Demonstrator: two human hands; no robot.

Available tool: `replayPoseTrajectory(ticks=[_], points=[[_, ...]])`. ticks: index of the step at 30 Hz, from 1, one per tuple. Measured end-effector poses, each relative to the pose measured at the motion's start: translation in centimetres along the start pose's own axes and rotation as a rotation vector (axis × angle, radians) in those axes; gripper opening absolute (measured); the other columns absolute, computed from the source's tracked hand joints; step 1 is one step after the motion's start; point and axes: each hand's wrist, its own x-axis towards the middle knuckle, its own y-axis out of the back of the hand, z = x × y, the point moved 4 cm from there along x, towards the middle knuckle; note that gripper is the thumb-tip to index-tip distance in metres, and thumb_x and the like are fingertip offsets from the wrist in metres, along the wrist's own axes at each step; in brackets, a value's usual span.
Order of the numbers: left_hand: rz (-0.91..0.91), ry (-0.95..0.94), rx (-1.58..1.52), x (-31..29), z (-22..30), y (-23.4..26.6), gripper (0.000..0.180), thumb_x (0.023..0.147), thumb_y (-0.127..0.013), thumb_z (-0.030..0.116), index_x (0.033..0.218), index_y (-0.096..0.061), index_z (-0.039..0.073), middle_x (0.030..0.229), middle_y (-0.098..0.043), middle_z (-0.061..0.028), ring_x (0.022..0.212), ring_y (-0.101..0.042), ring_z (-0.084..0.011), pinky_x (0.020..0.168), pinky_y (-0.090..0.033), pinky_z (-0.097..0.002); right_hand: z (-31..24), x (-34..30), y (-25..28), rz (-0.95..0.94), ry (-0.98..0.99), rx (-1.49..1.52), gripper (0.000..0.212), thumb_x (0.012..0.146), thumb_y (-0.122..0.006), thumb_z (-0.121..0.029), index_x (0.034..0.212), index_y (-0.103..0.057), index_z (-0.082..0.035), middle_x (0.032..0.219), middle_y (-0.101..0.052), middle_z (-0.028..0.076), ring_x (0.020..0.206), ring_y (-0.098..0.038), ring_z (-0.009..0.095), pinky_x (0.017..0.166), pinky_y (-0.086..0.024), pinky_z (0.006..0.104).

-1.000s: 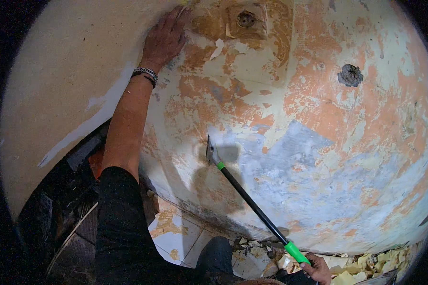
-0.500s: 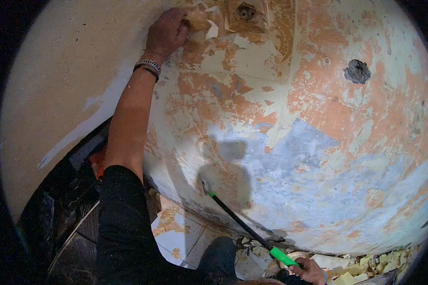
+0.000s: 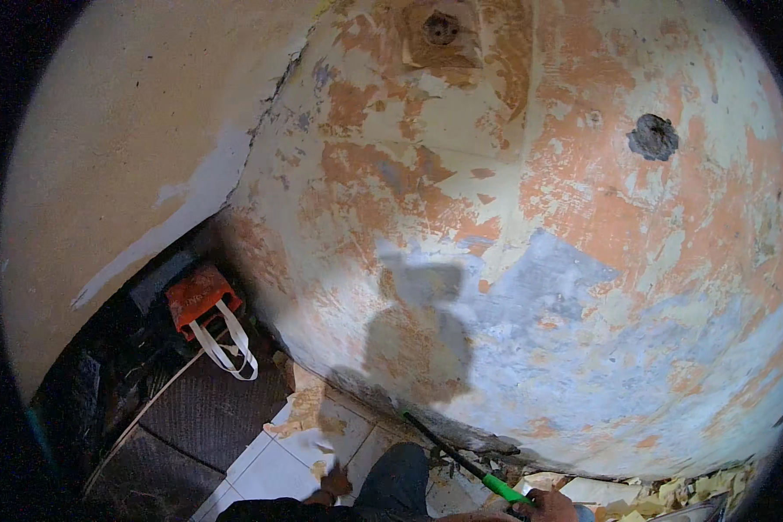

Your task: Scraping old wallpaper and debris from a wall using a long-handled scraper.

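My right hand [image 3: 550, 505], at the lower edge, is closed around the green grip of a long black-shafted scraper [image 3: 448, 448]. The shaft slants up and left toward the foot of the wall; its blade cannot be made out now. My left hand [image 3: 335, 481] is low over the tiled floor, beside my knee [image 3: 396, 474], small and blurred, so its fingers do not show clearly. In front of me stands a stripped wall [image 3: 461, 200] with patches of orange, cream and grey-blue.
A socket box [image 3: 441, 29] sits high in the wall, with a rough hole [image 3: 653, 137] to its right. In the left corner is a red bag [image 3: 202, 296] with white handles by brown ridged cardboard [image 3: 213, 409]. Torn wallpaper [image 3: 670, 491] lies along the wall's foot.
My left hand has come down from the upper wall to the floor. Loose paper near the socket box is gone from the wall. The scraper has dropped lower, still in my right hand.
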Motion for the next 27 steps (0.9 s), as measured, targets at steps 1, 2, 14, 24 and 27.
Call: replayPoseTrajectory(ticks=[1,2,14,24,27], points=[[-0.927,0.013,0.132,-2.8,4.7,1.2,0.046,0.09,-0.047,0.037,0.124,-0.058,0.007,0.125,-0.054,-0.0258,0.115,-0.054,-0.0388,0.093,-0.045,-0.0519,-0.1,-1.0,0.2,0.022,-0.059,0.008,0.034,0.083,-0.063,-0.038,0.09,-0.061,-0.005,0.072,-0.06,0.02,0.064,-0.057,0.04,0.056,-0.044,0.0489],[-0.913,0.055,0.131,-4.2,2.5,1.6,0.046,0.09,-0.047,0.037,0.124,-0.058,0.007,0.125,-0.054,-0.0258,0.115,-0.054,-0.0388,0.093,-0.045,-0.0519,-0.6,-0.9,0.4,0.002,-0.021,0.013,0.034,0.083,-0.063,-0.038,0.09,-0.061,-0.005,0.072,-0.06,0.02,0.064,-0.057,0.04,0.056,-0.044,0.0489],[0.553,-0.72,-0.452,20.5,30.7,37.7,0.059,0.091,-0.057,0.02,0.142,-0.034,0.002,0.147,-0.033,-0.0212,0.135,-0.033,-0.0387,0.111,-0.028,-0.0447,1.2,1.3,-1.4,0.034,0.044,-0.026,0.038,0.09,-0.055,-0.044,0.098,-0.062,-0.008,0.094,-0.065,0.019,0.077,-0.061,0.041,0.066,-0.045,0.0497],[1.153,-1.04,0.028,32.8,46.6,64.6,0.074,0.093,-0.044,0.052,0.147,-0.025,0.004,0.152,-0.022,-0.0228,0.141,-0.018,-0.0391,0.116,-0.014,-0.0481,1.7,-3.7,3.7,-0.035,-0.104,0.607,0.028,0.091,-0.062,-0.022,0.112,-0.063,-0.004,0.066,-0.057,0.0,0.048,-0.045,0.007,0.044,-0.037,0.0249],[1.265,-1.051,-0.035,35.9,44.5,66.9,0.074,0.094,-0.041,0.053,0.147,-0.024,0.005,0.151,-0.022,-0.0234,0.141,-0.018,-0.0392,0.116,-0.013,-0.0466,3.3,-4.5,3.2,0.011,-0.126,0.612,0.028,0.09,-0.064,-0.024,0.11,-0.064,-0.004,0.067,-0.058,0.0,0.049,-0.046,0.007,0.045,-0.038,0.0258]])
